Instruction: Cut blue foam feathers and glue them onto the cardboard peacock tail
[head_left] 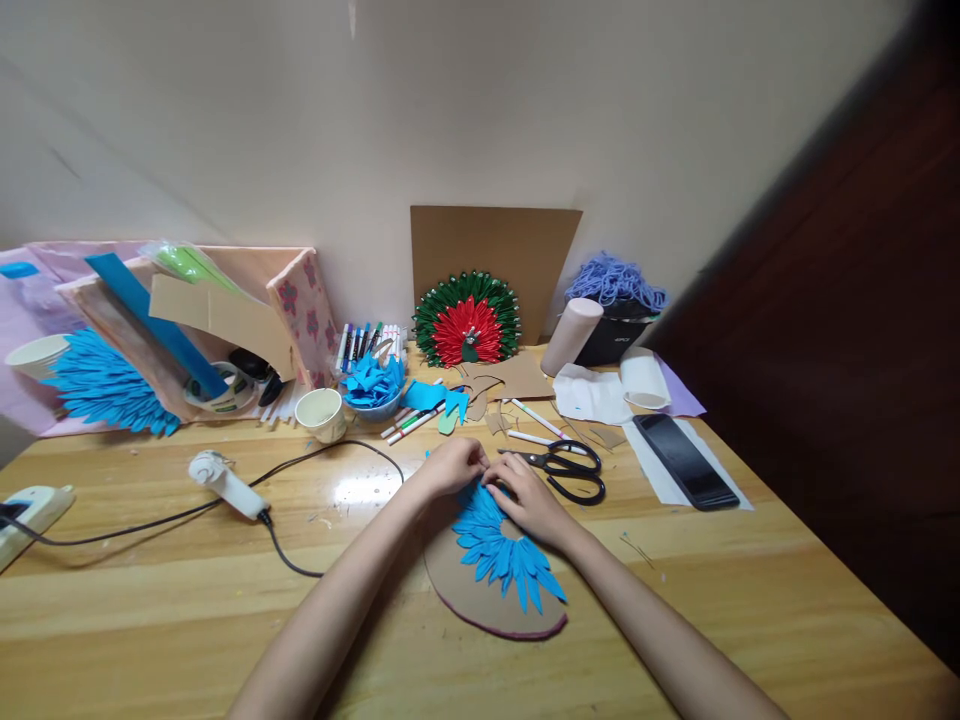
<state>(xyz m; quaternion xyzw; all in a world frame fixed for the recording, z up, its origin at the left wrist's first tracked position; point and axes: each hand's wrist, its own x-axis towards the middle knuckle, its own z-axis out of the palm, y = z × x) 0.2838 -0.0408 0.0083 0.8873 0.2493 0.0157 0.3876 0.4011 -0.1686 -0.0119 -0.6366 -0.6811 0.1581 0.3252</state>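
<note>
Head view: my left hand (454, 465) and right hand (525, 497) meet at the top edge of the fan (499, 545) of blue petals, which lies flat on its card base (480, 605) mid-surface, probably for steady pressing. Both hands curl, fingertips pinching a petal; forearms angle in from below. Scissors (570, 470) lie just beside the right hand.
</note>
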